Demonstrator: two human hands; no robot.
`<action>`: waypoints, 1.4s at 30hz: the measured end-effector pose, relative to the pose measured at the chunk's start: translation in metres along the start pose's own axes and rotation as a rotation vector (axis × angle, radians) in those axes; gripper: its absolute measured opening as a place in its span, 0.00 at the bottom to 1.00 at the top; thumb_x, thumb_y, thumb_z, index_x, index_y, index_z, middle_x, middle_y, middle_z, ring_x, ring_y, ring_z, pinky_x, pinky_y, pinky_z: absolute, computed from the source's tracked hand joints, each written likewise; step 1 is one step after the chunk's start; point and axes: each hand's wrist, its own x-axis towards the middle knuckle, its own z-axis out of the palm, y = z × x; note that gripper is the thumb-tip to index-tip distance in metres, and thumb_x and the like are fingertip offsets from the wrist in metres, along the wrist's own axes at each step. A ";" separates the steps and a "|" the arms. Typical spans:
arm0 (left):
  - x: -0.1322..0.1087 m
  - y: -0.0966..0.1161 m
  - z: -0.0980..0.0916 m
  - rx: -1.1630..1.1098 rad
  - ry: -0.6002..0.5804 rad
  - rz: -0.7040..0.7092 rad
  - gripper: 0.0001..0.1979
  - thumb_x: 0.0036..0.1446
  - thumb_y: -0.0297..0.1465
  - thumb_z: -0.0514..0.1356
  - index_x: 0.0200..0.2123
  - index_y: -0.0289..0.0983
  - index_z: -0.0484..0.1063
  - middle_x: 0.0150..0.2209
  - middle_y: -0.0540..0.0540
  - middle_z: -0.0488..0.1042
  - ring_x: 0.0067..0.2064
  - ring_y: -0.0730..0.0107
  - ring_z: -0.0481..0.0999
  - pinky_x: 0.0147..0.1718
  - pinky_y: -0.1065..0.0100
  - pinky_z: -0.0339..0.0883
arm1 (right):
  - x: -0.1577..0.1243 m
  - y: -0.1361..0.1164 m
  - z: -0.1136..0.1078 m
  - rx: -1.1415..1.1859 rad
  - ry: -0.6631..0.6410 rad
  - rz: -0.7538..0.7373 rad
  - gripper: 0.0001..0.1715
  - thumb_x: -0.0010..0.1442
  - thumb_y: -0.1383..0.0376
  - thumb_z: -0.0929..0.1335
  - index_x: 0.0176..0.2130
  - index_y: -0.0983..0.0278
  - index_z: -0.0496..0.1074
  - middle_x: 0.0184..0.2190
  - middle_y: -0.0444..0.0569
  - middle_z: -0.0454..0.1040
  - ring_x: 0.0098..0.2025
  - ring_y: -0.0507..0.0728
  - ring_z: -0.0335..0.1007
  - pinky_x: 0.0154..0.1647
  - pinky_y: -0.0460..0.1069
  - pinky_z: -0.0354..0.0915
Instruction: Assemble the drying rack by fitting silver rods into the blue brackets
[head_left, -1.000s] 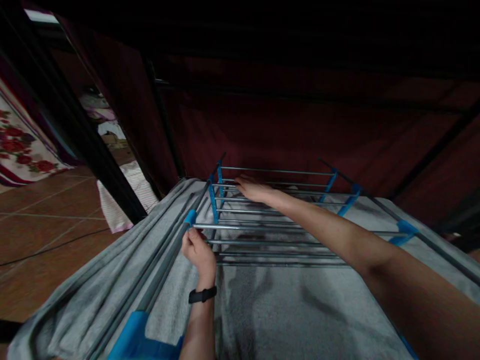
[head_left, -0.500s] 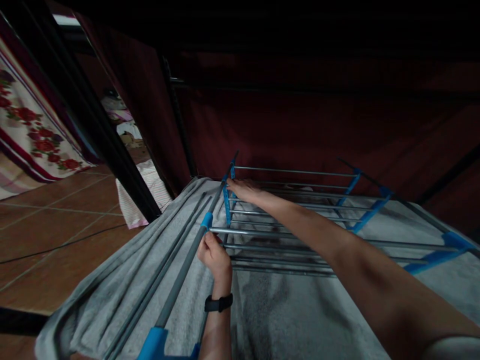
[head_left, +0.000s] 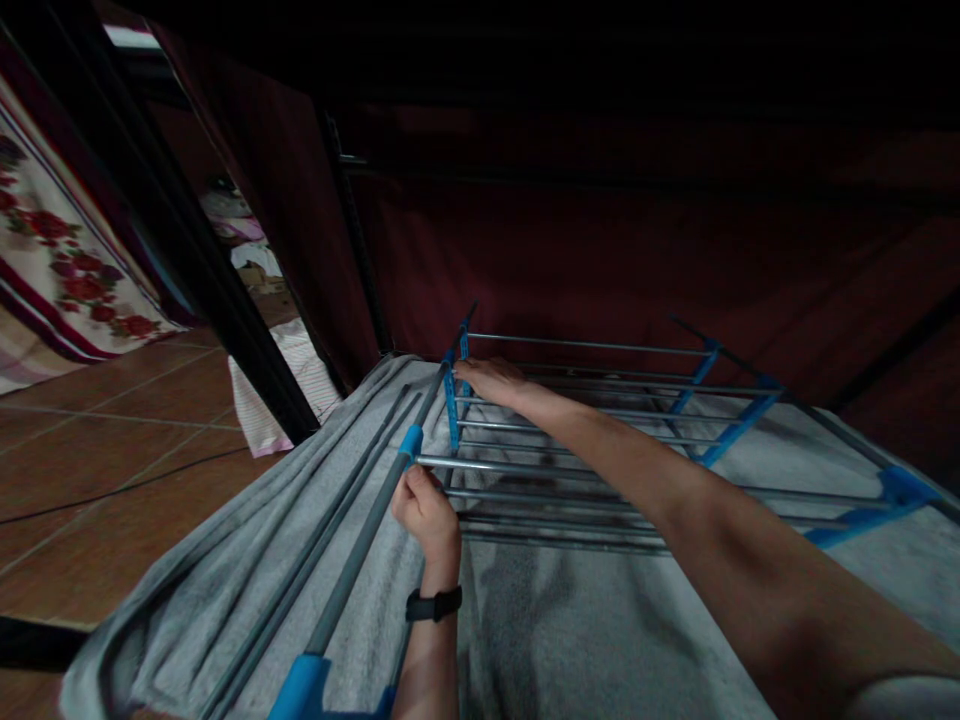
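A metal drying rack [head_left: 585, 470] with grey rods and blue plastic joints stands in front of me. A grey towel [head_left: 570, 630] is spread over its near part and hangs over the left side. My left hand [head_left: 426, 510], with a black wristband, is closed on the towel's edge beside a blue joint at the rack's left rail. My right hand [head_left: 491, 380] reaches across the bare rods to the far left corner, its fingers curled on a rod there.
A dark red cloth wall [head_left: 600, 250] with black poles stands right behind the rack. On the left lie brown floor tiles [head_left: 97, 440], a black post [head_left: 187, 260], a striped pale cloth [head_left: 281, 390] and a flowered fabric [head_left: 52, 260].
My right hand slid left along the far rods to the rack's left corner. My left hand stayed at the towel's edge by the left rail. The view shifted a little to the left.
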 end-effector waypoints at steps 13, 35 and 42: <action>0.002 -0.008 0.005 0.035 0.029 0.044 0.24 0.64 0.44 0.45 0.20 0.38 0.64 0.19 0.51 0.62 0.25 0.69 0.63 0.29 0.64 0.55 | 0.010 0.014 0.003 0.254 -0.016 0.030 0.21 0.70 0.56 0.54 0.46 0.59 0.70 0.46 0.45 0.76 0.44 0.55 0.72 0.41 0.47 0.62; 0.002 0.001 0.007 0.034 0.017 0.025 0.24 0.64 0.44 0.44 0.21 0.39 0.63 0.18 0.51 0.61 0.25 0.67 0.63 0.30 0.64 0.57 | -0.013 0.021 0.002 -0.009 0.001 -0.016 0.24 0.67 0.66 0.54 0.61 0.52 0.58 0.60 0.47 0.68 0.48 0.60 0.73 0.42 0.53 0.68; 0.002 0.005 0.006 0.033 0.009 0.034 0.23 0.65 0.43 0.45 0.21 0.38 0.63 0.19 0.51 0.61 0.25 0.68 0.63 0.29 0.64 0.57 | -0.014 0.015 0.001 -0.031 0.020 0.015 0.24 0.67 0.68 0.55 0.59 0.54 0.59 0.57 0.47 0.70 0.48 0.61 0.73 0.43 0.54 0.69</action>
